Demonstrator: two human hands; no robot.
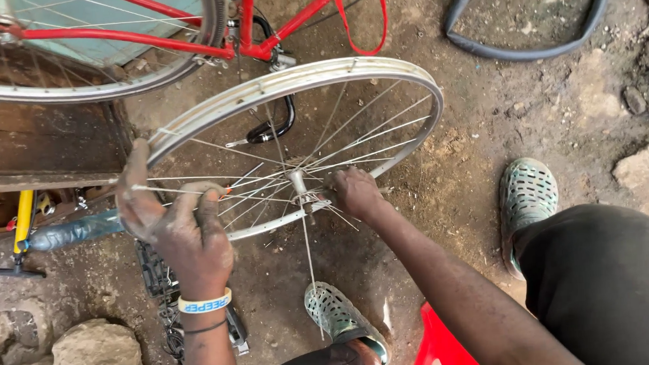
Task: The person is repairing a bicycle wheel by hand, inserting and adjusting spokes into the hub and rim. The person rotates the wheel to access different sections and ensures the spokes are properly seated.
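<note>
Dark trousers (604, 286) and a red seat edge (440, 347) filled the five o'clock corner, nearest the lens. At centre a bare silver wheel rim (289, 79) stood tilted, apparently steadied for work on its spokes. At nine o'clock the left hand (175, 224) curled closed around the rim's edge and a spoke, bracing it. Just right of centre the right hand (354, 192) pinched at the hub (300, 184), fingertips closed there.

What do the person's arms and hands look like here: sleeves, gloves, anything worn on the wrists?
Both arms are bare, with no sleeves or gloves. The left hand and right hand are smeared with dirt or grease. The left wrist carries a white wristband with blue lettering and a thin dark band below it.
</note>
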